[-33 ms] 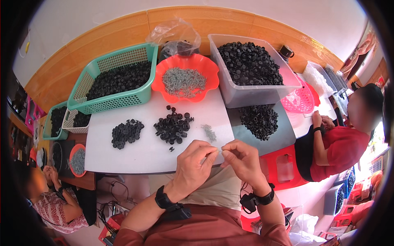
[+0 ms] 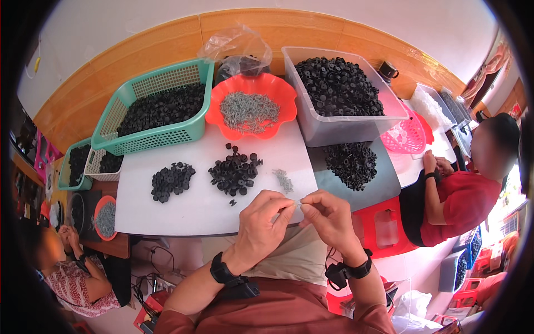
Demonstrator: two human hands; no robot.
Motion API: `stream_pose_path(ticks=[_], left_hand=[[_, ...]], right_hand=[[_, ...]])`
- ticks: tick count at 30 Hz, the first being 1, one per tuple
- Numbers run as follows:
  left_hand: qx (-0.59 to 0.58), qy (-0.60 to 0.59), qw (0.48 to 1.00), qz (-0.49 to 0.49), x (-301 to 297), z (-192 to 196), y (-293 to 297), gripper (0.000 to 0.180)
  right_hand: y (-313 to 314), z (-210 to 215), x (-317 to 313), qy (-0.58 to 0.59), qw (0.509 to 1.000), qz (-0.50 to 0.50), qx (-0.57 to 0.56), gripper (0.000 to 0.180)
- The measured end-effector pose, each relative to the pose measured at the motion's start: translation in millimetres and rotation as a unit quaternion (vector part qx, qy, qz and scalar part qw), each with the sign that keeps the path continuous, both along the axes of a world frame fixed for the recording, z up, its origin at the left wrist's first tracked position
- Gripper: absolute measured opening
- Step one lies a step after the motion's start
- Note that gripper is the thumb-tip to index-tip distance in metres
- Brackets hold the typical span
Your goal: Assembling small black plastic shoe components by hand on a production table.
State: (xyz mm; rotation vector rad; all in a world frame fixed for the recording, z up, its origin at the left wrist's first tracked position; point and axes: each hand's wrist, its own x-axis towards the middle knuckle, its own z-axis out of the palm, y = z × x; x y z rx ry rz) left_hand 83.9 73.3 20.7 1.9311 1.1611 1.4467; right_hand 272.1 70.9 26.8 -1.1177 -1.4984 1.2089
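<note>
My left hand [image 2: 262,220] and my right hand [image 2: 331,220] meet at the table's front edge, thumbs and forefingers pinched close together. Between the fingertips shows a tiny pale bit, too small to name. Just beyond them lies a small pile of grey screws [image 2: 283,181]. Left of that is a heap of black plastic parts [image 2: 233,171], some round-headed, with one loose black piece [image 2: 232,202] nearer me. A further pile of flat black discs [image 2: 172,182] lies on the left of the white tabletop [image 2: 167,217].
At the back stand a green basket [image 2: 150,146] of black parts, a red scalloped bowl [image 2: 221,94] of screws and a clear tub [image 2: 339,129] of black pieces. Small black parts [image 2: 351,166] are heaped on the grey surface at right. One person [image 2: 461,197] sits at right, another [image 2: 83,278] at left.
</note>
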Motion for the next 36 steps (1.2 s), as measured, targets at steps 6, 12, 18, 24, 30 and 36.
stream_pose_path(ticks=[6,12,18,24,30,36], left_hand=[[0.008,0.046,0.999,0.018,1.2,1.7,2.2,0.011],[0.056,0.152,0.987,0.022,2.1,-5.5,11.6,0.011],[0.061,0.173,0.983,0.016,0.6,-9.4,18.4,0.013],[-0.006,0.114,0.993,-0.002,-4.3,-4.9,14.8,0.014],[-0.165,-0.078,0.98,-0.083,-9.9,-0.3,6.4,0.018],[-0.266,-0.179,0.932,-0.168,-21.6,-5.6,0.4,0.018]], right_hand=[[0.4,-5.5,0.1,-0.005,0.999,-0.029,0.035,0.01],[-1.5,-12.1,2.5,0.06,0.995,-0.044,0.059,0.009],[-5.0,-12.4,6.0,0.036,0.997,-0.049,0.05,0.01],[-4.1,-11.8,7.3,-0.001,0.996,-0.051,0.074,0.015],[-6.0,-13.3,3.4,0.006,0.994,-0.018,0.108,0.018],[-11.5,-5.6,-4.8,0.139,0.99,0.023,0.027,0.02]])
